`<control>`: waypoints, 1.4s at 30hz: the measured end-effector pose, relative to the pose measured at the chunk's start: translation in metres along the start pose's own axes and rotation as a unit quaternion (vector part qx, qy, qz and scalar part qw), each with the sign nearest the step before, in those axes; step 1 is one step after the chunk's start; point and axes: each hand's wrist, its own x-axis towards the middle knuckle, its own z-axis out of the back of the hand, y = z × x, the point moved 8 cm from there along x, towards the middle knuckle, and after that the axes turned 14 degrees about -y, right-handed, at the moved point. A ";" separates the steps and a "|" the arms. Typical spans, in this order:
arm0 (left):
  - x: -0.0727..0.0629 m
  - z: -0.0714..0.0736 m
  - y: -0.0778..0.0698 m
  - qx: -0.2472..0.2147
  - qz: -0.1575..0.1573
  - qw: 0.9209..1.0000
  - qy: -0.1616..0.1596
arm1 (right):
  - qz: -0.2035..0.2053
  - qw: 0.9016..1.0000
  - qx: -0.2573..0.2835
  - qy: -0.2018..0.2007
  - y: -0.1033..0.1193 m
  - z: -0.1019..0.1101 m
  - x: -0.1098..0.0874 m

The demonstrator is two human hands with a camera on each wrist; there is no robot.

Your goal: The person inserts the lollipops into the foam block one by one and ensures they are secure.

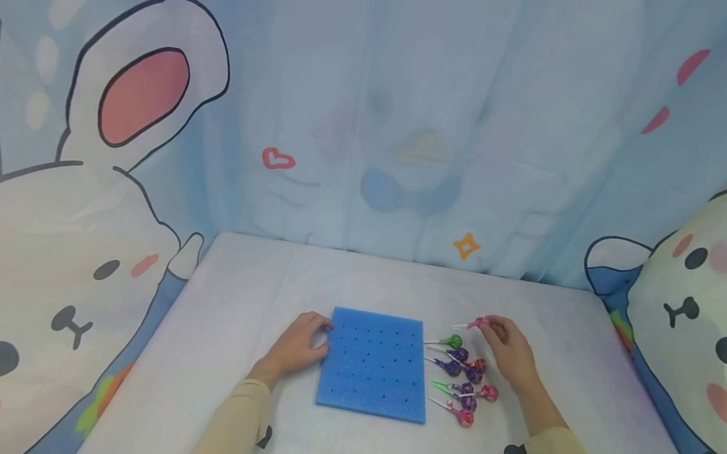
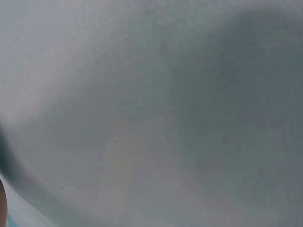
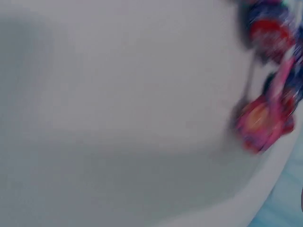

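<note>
A blue foam board (image 1: 372,364) with rows of small holes lies flat on the table. My left hand (image 1: 296,344) rests at its left edge, with the fingertips and thumb right against the side. Past the far right corner of the board, my right hand (image 1: 511,350) pinches a pink-wrapped lollipop (image 1: 476,323) by its head end, the white stick pointing left. Several more lollipops lie in a loose row between the board and this hand: a green one (image 1: 453,341), purple ones (image 1: 451,368) and a pink one (image 1: 466,418). Fingers hide part of the held candy.
A white cloth covers the table (image 1: 273,270). Behind it hangs a light blue curtain (image 1: 407,118) printed with cartoon rabbits, which also closes off both sides. In the right wrist view, blurred lollipops (image 3: 265,120) appear at the right edge.
</note>
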 end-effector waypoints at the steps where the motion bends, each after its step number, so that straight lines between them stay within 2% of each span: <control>1: 0.000 0.000 0.000 0.000 -0.001 1.000 -0.001 | -0.006 0.999 0.030 -0.010 0.007 -0.002 0.000; 6: -0.001 -0.001 0.003 0.002 -0.007 1.000 -0.004 | -0.027 0.990 0.133 -0.027 0.043 -0.021 -0.001; 13: 0.000 -0.002 0.005 0.003 -0.008 1.000 -0.002 | -0.062 0.966 0.251 -0.017 0.081 -0.064 -0.003; 17: 0.002 -0.004 0.006 0.007 -0.002 1.000 0.004 | -0.079 0.960 0.268 -0.003 0.092 -0.091 -0.008; 24: 0.001 -0.001 0.003 -0.007 0.008 1.000 0.004 | -0.070 0.955 0.287 0.023 0.112 -0.129 -0.020; 30: 0.001 0.001 0.004 0.000 0.010 1.000 0.001 | -0.055 0.948 0.310 0.039 0.126 -0.147 -0.029; 42: 0.003 -0.001 0.005 0.005 0.005 1.000 0.004 | -0.050 0.953 0.288 0.084 0.143 -0.176 -0.048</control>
